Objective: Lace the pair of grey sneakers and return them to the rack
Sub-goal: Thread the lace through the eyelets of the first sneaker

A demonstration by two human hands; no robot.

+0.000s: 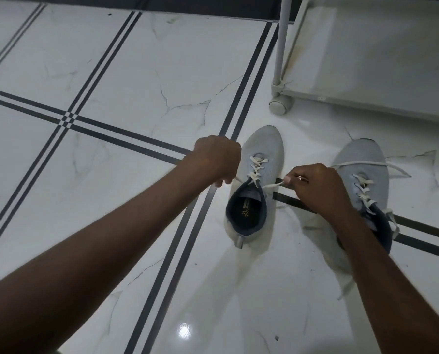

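Underfoot, glossy white marble-look floor (136, 60) with black double stripes carries both grey sneakers (260, 159) near the white wheeled rack (366, 98); left hand (217, 159) and right hand (318, 185) each pinch a lace end (273, 185).

Two grey sneakers on white marble-pattern floor (111, 60), toes pointing away. Left sneaker (258, 175) laced; left hand (217, 159) and right hand (318, 186) each pinch one end of its white lace (255, 169), pulled outward. Right sneaker (364, 172) partly under right forearm, laces loose. White wheeled rack (366, 60) at floor's far right.
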